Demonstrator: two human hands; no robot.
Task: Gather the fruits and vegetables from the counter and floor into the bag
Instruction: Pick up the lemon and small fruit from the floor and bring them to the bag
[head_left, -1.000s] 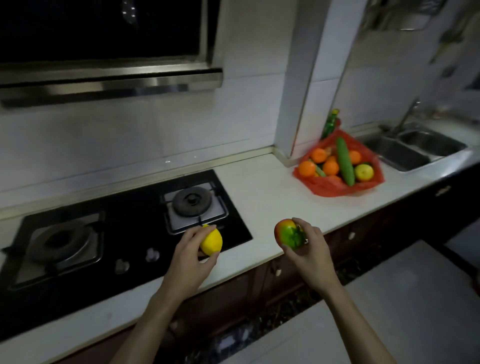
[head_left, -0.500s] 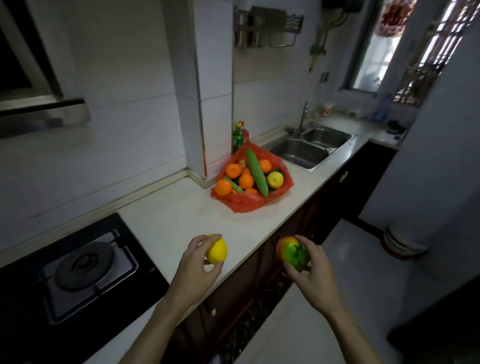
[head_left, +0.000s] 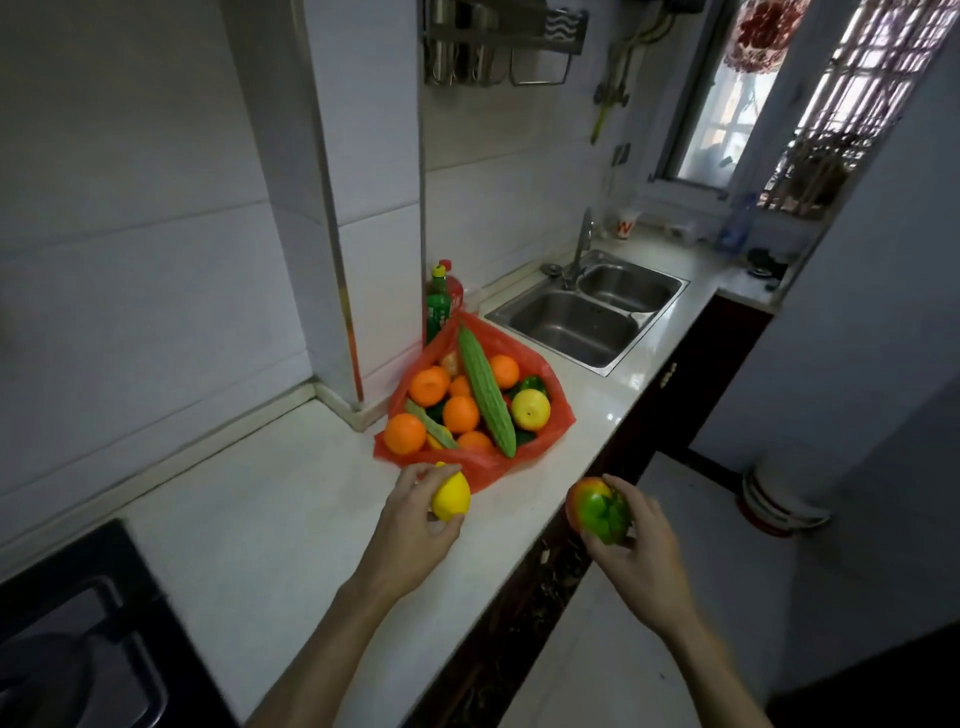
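Lemon (head_left: 451, 498) gripped in left hand (head_left: 415, 525), over counter (head_left: 270, 519) just beside near edge of red bag (head_left: 488, 467). Right hand (head_left: 641, 556) grips red-green pepper (head_left: 597, 512), off counter edge, above floor. Hands apart. Bag on counter w/ oranges (head_left: 429, 385), bitter gourd (head_left: 485, 389); sink (head_left: 587, 317) beyond.

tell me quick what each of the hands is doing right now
Left hand: closed around a yellow lemon, near the red bag.
Right hand: closed around a red and green pepper.
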